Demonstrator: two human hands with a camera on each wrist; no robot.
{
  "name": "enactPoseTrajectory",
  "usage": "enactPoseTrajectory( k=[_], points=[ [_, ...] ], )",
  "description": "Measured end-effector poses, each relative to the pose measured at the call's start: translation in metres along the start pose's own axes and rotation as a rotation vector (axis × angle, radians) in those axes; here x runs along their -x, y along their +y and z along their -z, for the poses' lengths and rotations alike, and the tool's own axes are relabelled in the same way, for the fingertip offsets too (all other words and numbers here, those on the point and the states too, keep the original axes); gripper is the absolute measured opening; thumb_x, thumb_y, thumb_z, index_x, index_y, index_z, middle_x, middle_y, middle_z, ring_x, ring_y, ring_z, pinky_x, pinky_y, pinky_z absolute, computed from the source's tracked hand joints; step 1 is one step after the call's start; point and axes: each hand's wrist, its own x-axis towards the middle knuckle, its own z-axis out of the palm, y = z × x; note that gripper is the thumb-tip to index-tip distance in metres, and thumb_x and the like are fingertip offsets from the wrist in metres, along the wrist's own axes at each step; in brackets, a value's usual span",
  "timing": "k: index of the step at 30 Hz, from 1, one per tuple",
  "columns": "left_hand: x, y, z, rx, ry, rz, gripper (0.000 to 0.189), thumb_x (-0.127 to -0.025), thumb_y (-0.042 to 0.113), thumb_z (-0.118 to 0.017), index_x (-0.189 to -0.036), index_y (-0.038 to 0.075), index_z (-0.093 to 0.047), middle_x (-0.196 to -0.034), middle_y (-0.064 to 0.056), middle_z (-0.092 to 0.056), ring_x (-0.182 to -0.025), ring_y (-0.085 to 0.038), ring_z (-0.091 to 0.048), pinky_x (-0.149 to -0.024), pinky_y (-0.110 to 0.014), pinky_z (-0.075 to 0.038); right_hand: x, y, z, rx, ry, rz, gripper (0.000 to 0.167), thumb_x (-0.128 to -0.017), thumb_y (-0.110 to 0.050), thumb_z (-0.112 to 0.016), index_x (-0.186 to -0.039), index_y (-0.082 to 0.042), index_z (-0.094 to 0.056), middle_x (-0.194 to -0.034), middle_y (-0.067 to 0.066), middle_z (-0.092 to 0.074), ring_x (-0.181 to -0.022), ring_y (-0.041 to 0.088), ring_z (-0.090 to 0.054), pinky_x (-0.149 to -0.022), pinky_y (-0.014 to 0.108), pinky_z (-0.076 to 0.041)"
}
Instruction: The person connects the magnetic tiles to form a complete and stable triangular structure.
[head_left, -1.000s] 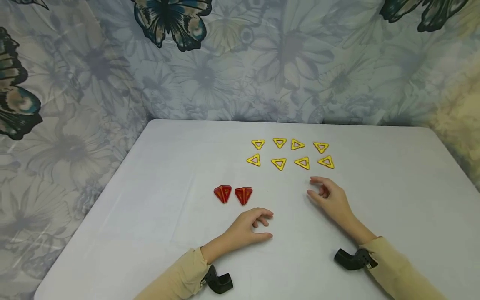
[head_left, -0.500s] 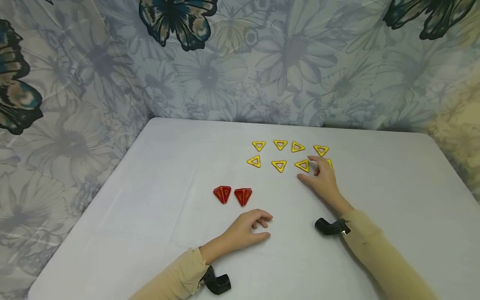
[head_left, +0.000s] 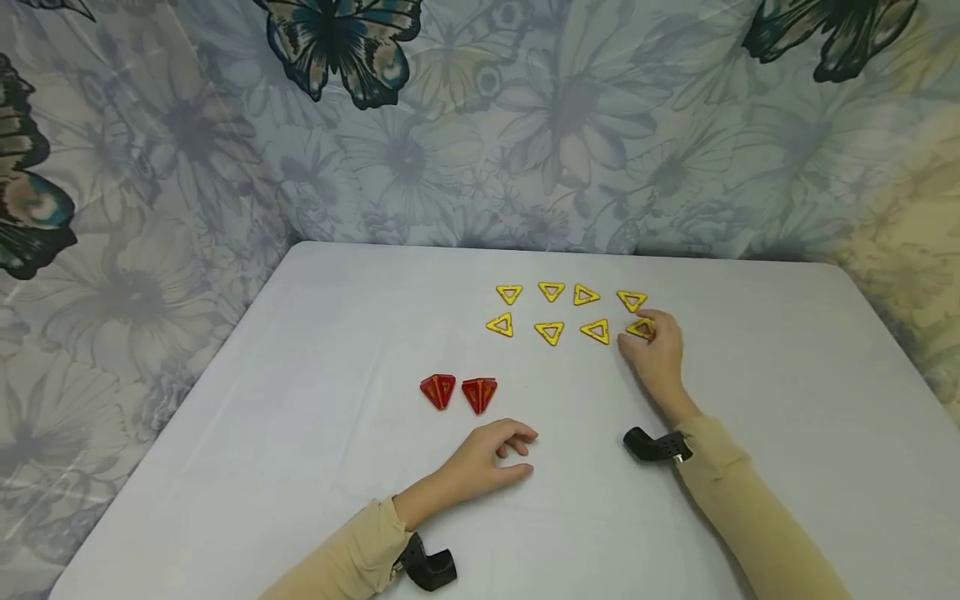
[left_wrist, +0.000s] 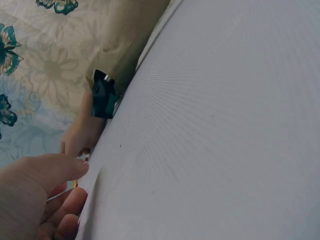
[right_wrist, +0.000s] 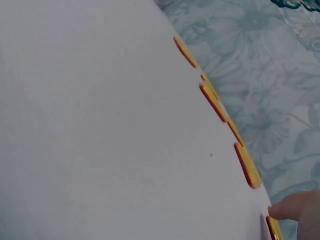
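Note:
My right hand [head_left: 656, 354] is at the right end of the near row of yellow triangle frames, with thumb and forefinger spread around the last yellow triangle [head_left: 640, 329]. In the right wrist view, a fingertip [right_wrist: 282, 209] shows just above the edge of a yellow triangle [right_wrist: 273, 227]. My left hand [head_left: 480, 460] rests low over the white table, thumb and fingers apart and nothing between them. Just beyond it lie two red faceted pieces, a left one [head_left: 438, 391] and a right one [head_left: 479, 394], each tapering toward me.
Several more yellow triangles, such as one in the far row [head_left: 551, 291] and one in the near row [head_left: 550, 332], lie flat in two rows on the white table [head_left: 300, 375]. Behind the table hangs a flowered cloth [head_left: 450, 167] with butterflies. Each wrist carries a black camera mount [head_left: 429, 567].
My right hand has moved away from me to the last yellow triangle of the near row, its fingers now around it. The left hand and red pieces stay in place.

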Motion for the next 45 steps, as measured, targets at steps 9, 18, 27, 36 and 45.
enactPoseTrajectory(
  k=[9,18,27,36,45],
  points=[
    [-0.002,0.0,-0.001,0.001,-0.011,-0.008,0.032,-0.08,0.009,-0.067,-0.11,0.006,-0.057,-0.093,0.002,-0.059,-0.082,-0.004,-0.051,-0.071,-0.019,-0.041,-0.008,0.008,0.015,0.132,-0.107,-0.209,0.058,-0.077,-0.01,-0.068,-0.123,0.013,-0.04,-0.121,0.028,-0.041,-0.109,0.041,-0.03,-0.09,0.048,-0.023],
    [-0.004,0.001,-0.005,0.011,-0.018,0.01,0.032,-0.08,0.009,-0.068,-0.11,0.006,-0.057,-0.093,0.002,-0.059,-0.081,-0.004,-0.051,-0.071,-0.019,-0.041,-0.015,0.015,0.027,0.226,-0.218,-0.166,0.052,-0.08,-0.013,-0.065,-0.116,0.017,-0.044,-0.094,0.025,-0.045,-0.09,0.039,-0.038,-0.079,0.048,-0.028],
    [-0.002,0.0,-0.006,0.002,-0.01,0.009,0.033,-0.079,0.009,-0.068,-0.11,0.007,-0.057,-0.092,0.003,-0.059,-0.081,-0.005,-0.051,-0.071,-0.019,-0.041,-0.009,0.011,0.033,0.234,-0.243,-0.178,0.044,-0.08,-0.017,-0.068,-0.109,0.013,-0.052,-0.088,0.019,-0.045,-0.079,0.031,-0.04,-0.067,0.039,-0.032],
    [-0.002,0.001,-0.007,0.013,0.007,0.007,0.033,-0.08,0.008,-0.068,-0.111,0.006,-0.057,-0.093,0.002,-0.059,-0.081,-0.005,-0.052,-0.07,-0.019,-0.042,0.014,0.004,0.042,0.2,-0.249,-0.158,0.034,-0.075,-0.018,-0.073,-0.089,0.007,-0.054,-0.076,0.012,-0.048,-0.069,0.023,-0.042,-0.057,0.031,-0.034],
    [-0.002,-0.001,-0.005,0.009,0.112,-0.005,0.038,-0.077,0.004,-0.069,-0.111,0.001,-0.055,-0.095,-0.002,-0.061,-0.075,-0.005,-0.054,-0.065,-0.019,-0.043,0.035,-0.012,0.046,0.134,-0.355,-0.066,0.033,-0.069,-0.017,-0.078,-0.085,0.003,-0.059,-0.071,0.006,-0.049,-0.065,0.018,-0.041,-0.053,0.024,-0.032]
  ],
)
